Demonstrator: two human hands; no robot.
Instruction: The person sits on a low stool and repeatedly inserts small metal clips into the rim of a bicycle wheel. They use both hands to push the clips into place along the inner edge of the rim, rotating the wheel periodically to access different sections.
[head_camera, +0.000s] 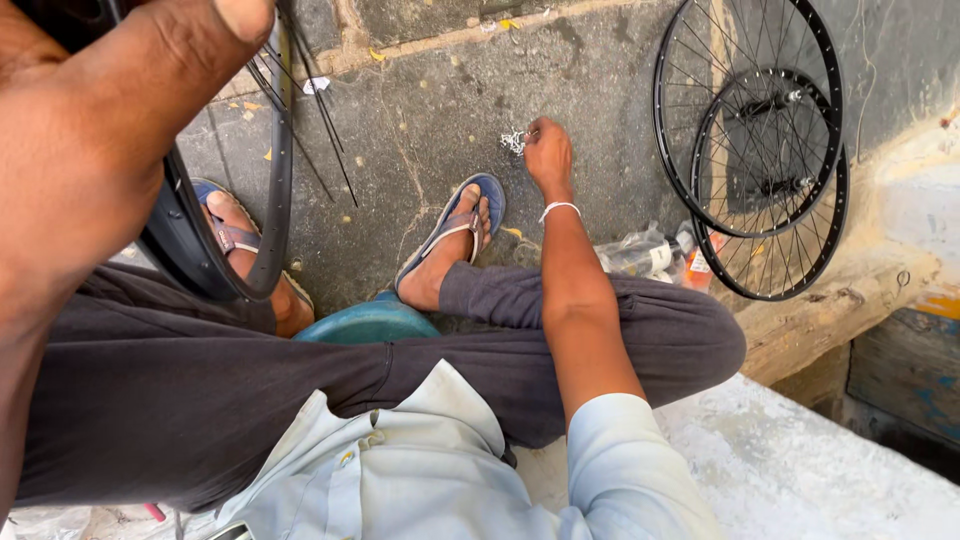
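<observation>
My left hand is close to the camera at the upper left, gripping a black bicycle rim that stands upright by my left foot, with loose spokes hanging from it. My right hand reaches down to the stone floor beyond my right foot, its fingertips pinched on a small pile of silvery spoke nipples. A white band sits on that wrist.
Two black spoked wheels lean against the wall at the upper right. A clear plastic bag and small bottles lie beside my right knee. A teal stool edge shows between my legs. A concrete step lies lower right.
</observation>
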